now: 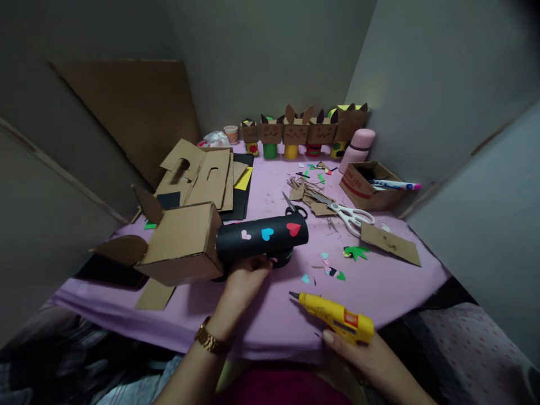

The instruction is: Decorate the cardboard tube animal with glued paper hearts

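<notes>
A cardboard animal figure lies on its side at the table's left front. Its box head (181, 233) has two leaf-shaped cardboard ears, and its body is a black paper tube (261, 235) with pink, blue and red hearts. My left hand (248, 274), with a gold watch at the wrist, is closed at the tube's underside, fingers partly hidden. Beside those fingertips is a smaller black piece (282, 257) with a green mark. Near the front edge, my right hand (354, 351) grips a yellow hot glue gun (337, 315), its nozzle pointing left toward the tube.
Scissors with black handles (297, 210) and white handles (352, 216) lie among cardboard scraps. Small paper hearts (333, 272) are scattered nearby. A box of markers (367, 188) and a pink bottle (358, 147) stand right. Several finished figures (295, 132) line the back; flattened cardboard (202, 180) lies left.
</notes>
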Motion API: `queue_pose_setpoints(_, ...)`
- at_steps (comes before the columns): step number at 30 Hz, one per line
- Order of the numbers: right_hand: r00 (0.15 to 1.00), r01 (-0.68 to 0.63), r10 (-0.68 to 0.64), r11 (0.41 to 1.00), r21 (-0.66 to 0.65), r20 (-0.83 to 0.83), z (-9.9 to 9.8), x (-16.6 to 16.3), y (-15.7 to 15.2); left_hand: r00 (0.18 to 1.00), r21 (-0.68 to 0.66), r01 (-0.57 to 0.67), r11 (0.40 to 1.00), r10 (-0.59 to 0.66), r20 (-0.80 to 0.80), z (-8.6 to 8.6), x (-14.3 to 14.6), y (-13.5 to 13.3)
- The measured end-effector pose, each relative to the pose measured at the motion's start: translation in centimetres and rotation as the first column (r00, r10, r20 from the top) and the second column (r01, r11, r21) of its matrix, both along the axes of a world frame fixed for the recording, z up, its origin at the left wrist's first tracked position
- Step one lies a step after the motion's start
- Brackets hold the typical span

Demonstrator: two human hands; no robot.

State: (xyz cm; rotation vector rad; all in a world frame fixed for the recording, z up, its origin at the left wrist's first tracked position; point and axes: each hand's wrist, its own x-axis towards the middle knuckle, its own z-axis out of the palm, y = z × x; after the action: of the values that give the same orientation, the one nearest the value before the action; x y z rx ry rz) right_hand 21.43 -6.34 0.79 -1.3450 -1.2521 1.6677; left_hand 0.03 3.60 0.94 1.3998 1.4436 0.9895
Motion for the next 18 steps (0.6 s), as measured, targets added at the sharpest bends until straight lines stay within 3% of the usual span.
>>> queue_pose_setpoints(8,0.995,0.099,-0.1,0.995,-0.03,-0.017,0.1,-0.4,-0.31,0.998,-0.008,0.007,1.0,-0.006,0.061,-0.16,0.05,0.01)
queue_pose_setpoints(18,0.996,0.083,-0.083,0.996,-0.01,0.037,-0.05,-0.32,-0.36,0.995,-0.006,-0.052,0.999,0.053,0.09,-0.33,0.25,-0.18)
